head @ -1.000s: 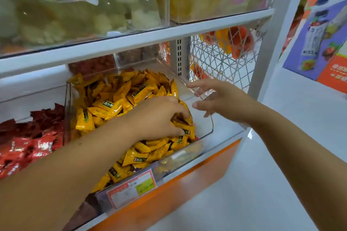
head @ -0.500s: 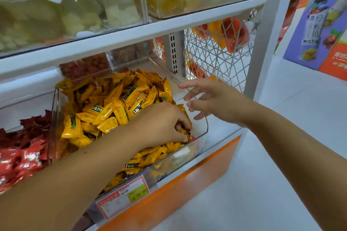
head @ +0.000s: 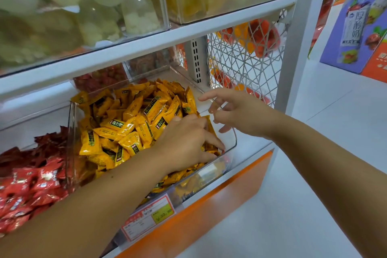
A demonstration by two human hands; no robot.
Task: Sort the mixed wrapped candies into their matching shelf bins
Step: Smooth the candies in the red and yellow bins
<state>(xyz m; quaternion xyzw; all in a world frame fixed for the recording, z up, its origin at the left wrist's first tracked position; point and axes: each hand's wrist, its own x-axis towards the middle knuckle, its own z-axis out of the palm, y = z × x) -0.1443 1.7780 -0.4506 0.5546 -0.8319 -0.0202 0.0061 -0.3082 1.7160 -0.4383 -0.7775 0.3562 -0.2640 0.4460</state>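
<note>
Nearest, below the left wrist, a price tag fronts the clear bin of yellow candies. The left hand is dug into that heap, its fingertips aimed at the bin's front right corner, where a red scrap shows; whether they pinch anything is hidden. Just beyond, the right hand hovers over the bin's rim, fingers loose and empty. Red candies fill the bin left of the left forearm. This looks like picking out a stray: next, pinch it free and carry it left.
</note>
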